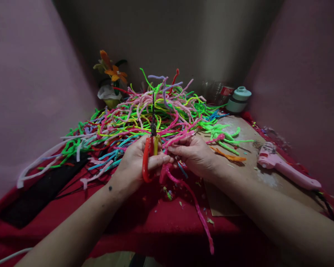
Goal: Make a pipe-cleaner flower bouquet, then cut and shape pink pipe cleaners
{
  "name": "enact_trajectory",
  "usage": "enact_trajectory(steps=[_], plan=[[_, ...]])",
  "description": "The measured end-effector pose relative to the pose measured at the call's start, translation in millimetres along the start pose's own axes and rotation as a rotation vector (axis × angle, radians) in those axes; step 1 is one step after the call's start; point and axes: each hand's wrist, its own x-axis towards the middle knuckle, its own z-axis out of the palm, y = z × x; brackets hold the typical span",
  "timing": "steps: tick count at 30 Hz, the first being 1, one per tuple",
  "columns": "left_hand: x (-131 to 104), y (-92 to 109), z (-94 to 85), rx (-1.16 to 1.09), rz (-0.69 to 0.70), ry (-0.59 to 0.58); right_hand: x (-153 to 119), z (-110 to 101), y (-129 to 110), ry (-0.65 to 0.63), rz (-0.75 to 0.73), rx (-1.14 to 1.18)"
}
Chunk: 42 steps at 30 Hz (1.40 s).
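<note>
My left hand [136, 161] is closed around orange-handled scissors [146, 159], whose dark blades point up and away from me. Its thumb and fingers also touch a pink pipe cleaner. Right beside it, my right hand [193, 154] pinches the same pink pipe cleaner [197, 204] between thumb and fingertips. One end of that strand hangs down over the red cloth, towards the front edge. Just beyond both hands rises a large tangled heap of coloured pipe cleaners [144, 107]. The exact grip between the hands is partly hidden by fingers.
A pink glue gun [286, 168] lies on a brown board [256, 185] at the right. Behind stand a light blue bottle [239, 99], a clear bottle [215, 92] and a pot with orange flowers [110, 98]. A black cloth [36, 200] lies left on the red cloth [144, 218].
</note>
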Motion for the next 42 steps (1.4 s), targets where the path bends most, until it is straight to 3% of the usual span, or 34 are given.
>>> enact_trajectory(steps=[8,13,16,19,24,34,42], plan=[[0,0,-1.2,-0.008,-0.002,-0.031,-1,0,1,0.034,-0.08,-0.089],[-1,0,0.2,0.072,0.013,-0.03,0,1,0,0.093,-0.032,-0.059],[1,-3,-5.2,0.22,0.062,-0.02,2,-2,-4,0.121,-0.044,-0.034],[5,-10,-15.4,0.513,0.149,-0.002,4,-8,-10,0.164,-0.054,-0.006],[8,-17,-28.3,1.016,0.127,-0.05,7,-15,-16,0.191,-0.093,0.024],[7,-20,-31.9,1.307,0.145,-0.103,10,-18,-21,0.261,-0.123,-0.004],[7,-20,-29.3,1.356,0.143,-0.105,10,-18,-19,0.263,-0.124,-0.011]])
